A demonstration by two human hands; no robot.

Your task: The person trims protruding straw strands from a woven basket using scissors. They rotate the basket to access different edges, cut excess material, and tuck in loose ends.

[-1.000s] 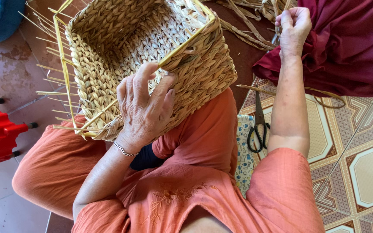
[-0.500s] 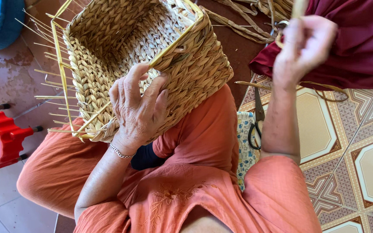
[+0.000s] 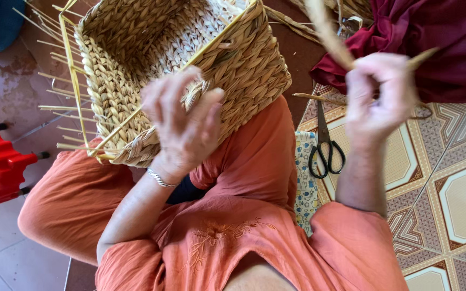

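Woven basket (image 3: pixel 190 70) rests on the lap, half-finished, spokes projecting. Left hand (image 3: pixel 182 124) has loosened from its earlier flat press, fingers now pinching the rim weave. Right hand (image 3: pixel 378 94), raised since, grips a fibre strand (image 3: pixel 327 35). Scissors (image 3: pixel 324 148) lie on the floor beside.

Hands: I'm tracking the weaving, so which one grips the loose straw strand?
The right hand, raised beside the dark red cloth; the left hand rests on the basket.

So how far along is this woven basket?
Base and walls of the basket look woven. In hand: the left hand steadies its rim while the right hand pulls a strand up. Left: bare stakes jut out unwoven on one side.
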